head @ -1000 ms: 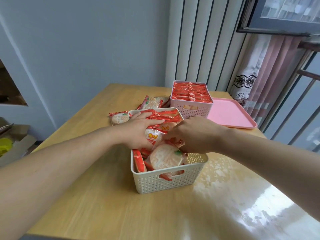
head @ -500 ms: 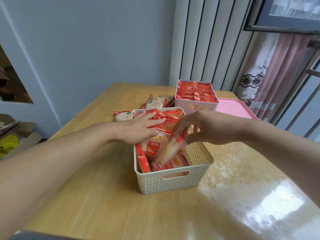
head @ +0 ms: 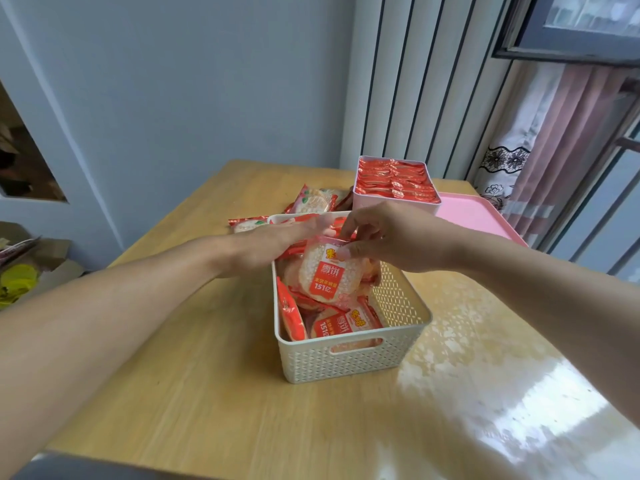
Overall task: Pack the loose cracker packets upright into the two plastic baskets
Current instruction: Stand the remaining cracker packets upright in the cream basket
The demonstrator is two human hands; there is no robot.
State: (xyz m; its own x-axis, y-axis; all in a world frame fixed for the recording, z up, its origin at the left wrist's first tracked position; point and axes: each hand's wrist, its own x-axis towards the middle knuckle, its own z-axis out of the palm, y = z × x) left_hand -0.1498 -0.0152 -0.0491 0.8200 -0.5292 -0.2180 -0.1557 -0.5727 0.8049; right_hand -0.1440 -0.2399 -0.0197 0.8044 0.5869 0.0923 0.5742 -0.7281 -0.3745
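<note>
The pink basket (head: 394, 202) is full, the white basket (head: 349, 355) is part full, and the right hand (head: 391, 240) pinches a packet (head: 325, 275) while the flat left hand (head: 266, 247) holds packets back.

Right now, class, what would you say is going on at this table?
A person is packing cracker packets into baskets. The right hand pinches one packet by its top edge over the white basket, which is partly filled. The left hand lies flat on packets at its far end. The pink basket behind looks full, and loose packets remain on the table.
</note>
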